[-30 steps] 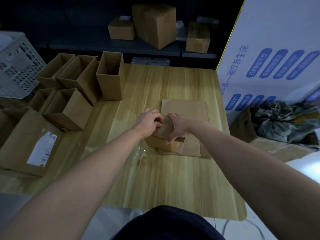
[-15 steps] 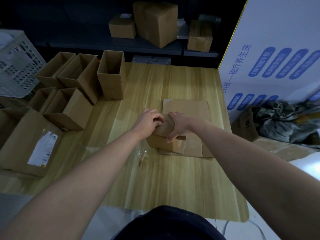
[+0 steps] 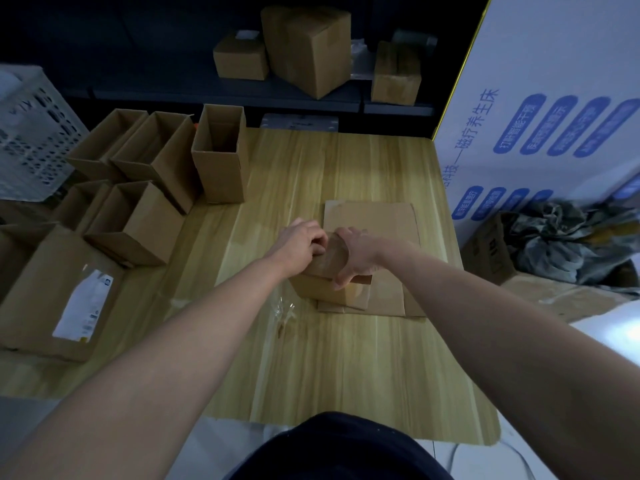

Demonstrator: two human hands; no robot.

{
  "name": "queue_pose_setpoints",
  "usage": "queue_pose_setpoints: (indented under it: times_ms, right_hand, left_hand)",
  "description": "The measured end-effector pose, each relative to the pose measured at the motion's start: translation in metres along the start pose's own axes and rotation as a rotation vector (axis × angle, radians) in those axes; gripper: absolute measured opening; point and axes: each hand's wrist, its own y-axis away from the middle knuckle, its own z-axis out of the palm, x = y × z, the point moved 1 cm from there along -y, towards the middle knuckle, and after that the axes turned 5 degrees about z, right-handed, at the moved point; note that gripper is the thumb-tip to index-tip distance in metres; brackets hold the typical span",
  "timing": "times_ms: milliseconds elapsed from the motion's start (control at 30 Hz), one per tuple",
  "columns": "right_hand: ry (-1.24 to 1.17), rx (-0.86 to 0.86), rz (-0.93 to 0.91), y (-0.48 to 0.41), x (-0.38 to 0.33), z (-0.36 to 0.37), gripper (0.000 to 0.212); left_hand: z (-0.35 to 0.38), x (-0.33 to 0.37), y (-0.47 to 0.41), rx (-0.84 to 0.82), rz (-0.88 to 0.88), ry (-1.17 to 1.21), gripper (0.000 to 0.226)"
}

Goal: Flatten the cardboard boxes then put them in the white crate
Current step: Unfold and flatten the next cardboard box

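Both arms stretch to mid-frame, where the left hand and right hand grip a small cardboard box, fingers curled over its top. It stands on flattened cardboard; the white crate sits upper left.

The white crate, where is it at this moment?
In the head view, the white crate stands at the far left edge, behind the open cardboard boxes.

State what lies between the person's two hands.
The small cardboard box, gripped by the left hand and right hand, atop the flattened cardboard; head view.
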Motion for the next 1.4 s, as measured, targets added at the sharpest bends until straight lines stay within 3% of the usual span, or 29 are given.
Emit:
queue_pose_setpoints:
  times_ms: [133,267,400,600,800,1133,1300,1400]
  right_hand:
    - [0.015,0.006,0.013,0.001,0.0,-0.002,0.118]
    - [0.025,-0.007,0.019,0.002,-0.002,-0.006,0.116]
    - [0.046,-0.016,0.019,0.003,-0.004,-0.006,0.119]
    - [0.053,0.002,0.016,0.002,-0.004,-0.001,0.118]
    - [0.065,0.011,0.019,0.005,-0.006,0.001,0.11]
    - [0.048,-0.041,0.037,0.007,-0.007,-0.005,0.12]
    - [0.061,-0.044,0.049,0.005,-0.011,-0.007,0.12]
    - [0.158,0.008,0.059,0.005,-0.015,-0.002,0.122]
  left_hand:
    - [-0.001,-0.005,0.004,0.012,0.035,0.022,0.006]
    - [-0.001,-0.011,0.009,0.062,0.052,0.024,0.012]
    - [-0.003,-0.009,0.004,-0.005,0.019,0.023,0.007]
    - [-0.002,-0.005,0.0,-0.021,-0.001,-0.036,0.012]
    - [0.003,0.003,0.002,-0.051,0.039,-0.191,0.032]
    - [0.006,-0.01,0.011,-0.075,0.034,-0.067,0.037]
    - [-0.002,-0.015,0.013,-0.05,-0.045,0.179,0.013]
    - [-0.004,-0.011,0.011,-0.063,0.005,0.105,0.014]
